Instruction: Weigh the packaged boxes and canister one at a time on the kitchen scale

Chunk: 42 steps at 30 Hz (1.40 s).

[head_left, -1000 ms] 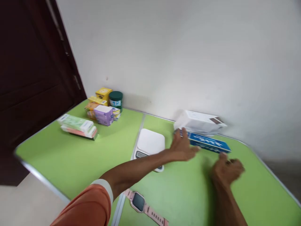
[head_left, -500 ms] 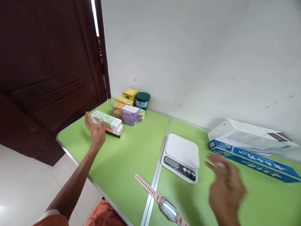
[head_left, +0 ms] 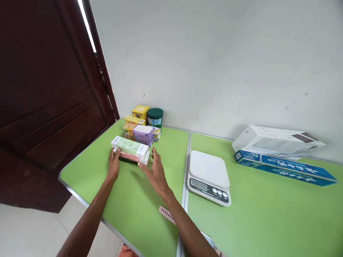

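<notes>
A stack of slim cartons, the top one a pale green and white box (head_left: pixel 130 145), lies at the left part of the table; pink and black edges show beneath it. My left hand (head_left: pixel 114 164) is closed on the stack's left end, thumb on the front face and fingertips partly hidden. At the other end is my right hand (head_left: pixel 155 171), its fingers spread around the corner and its thumb at the front edge. Just behind the stack stands a purple and white pack (head_left: pixel 144 135).
Yellow boxes (head_left: pixel 140 111) and a green-lidded tub (head_left: pixel 155 117) stand by the wall. A white kitchen scale (head_left: pixel 209 175) sits right of the table seam. Long blue boxes (head_left: pixel 284 169) and a white package (head_left: pixel 276 141) lie farther right. My right forearm partly covers a pink-strapped watch (head_left: pixel 166 214).
My right hand has come across from beside the scale to the stack's right end. My left hand has closed on the left end. The stack sits farther right relative to the purple pack.
</notes>
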{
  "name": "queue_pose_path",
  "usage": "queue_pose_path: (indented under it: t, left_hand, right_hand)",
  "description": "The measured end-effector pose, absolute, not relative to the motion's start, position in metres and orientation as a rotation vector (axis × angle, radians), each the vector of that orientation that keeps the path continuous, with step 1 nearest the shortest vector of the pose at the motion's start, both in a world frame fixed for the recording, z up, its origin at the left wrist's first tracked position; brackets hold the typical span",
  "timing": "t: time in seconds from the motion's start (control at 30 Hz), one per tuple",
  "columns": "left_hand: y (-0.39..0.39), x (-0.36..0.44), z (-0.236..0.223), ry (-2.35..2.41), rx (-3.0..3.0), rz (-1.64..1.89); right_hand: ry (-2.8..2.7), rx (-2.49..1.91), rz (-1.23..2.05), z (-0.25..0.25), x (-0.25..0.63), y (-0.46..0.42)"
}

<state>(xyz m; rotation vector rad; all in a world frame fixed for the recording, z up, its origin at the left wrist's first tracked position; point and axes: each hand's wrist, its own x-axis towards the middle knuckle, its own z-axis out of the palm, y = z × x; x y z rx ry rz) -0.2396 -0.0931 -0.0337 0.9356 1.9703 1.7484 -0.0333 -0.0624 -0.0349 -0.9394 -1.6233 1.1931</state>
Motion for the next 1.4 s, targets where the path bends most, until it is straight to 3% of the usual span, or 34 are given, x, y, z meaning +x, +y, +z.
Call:
queue_pose_path:
  t: [0.23,0.47,0.6,0.77,1.0,1.17,1.4]
  left_hand:
    - [-0.086,-0.203,-0.025,1.915,1.165,1.712]
    - [-0.098,-0.185,-0.001,2.028,1.258,1.761]
    - [-0.111,-0.152,0.014,1.921,1.444,1.795]
    - [-0.112,-0.080,0.009,1.686,1.555,1.525]
    - [-0.081,-0.015,-0.028,1.455,1.639,1.304]
    - [-0.067,-0.017,-0.048,1.463,1.589,1.255]
    - [-0.058,-0.032,-0.054,1.404,1.309,1.324]
  right_hand:
    - [-1.617,-1.022,0.905,-0.035,-0.015,-0.048]
    - [-1.589,-0.955,0.876,-0.017,0.002,-0.054]
    - [-1.574,-0.967,0.926,0.008,0.056,-0.064]
    - [-1.473,-1.109,0.925,0.028,0.165,-0.072]
    - [-1.358,-1.215,0.975,-0.022,0.243,-0.056]
    - [-1.325,-1.258,1.007,-0.053,0.243,-0.041]
    - [-0.891,-1.046,1.195,-0.056,0.255,-0.038]
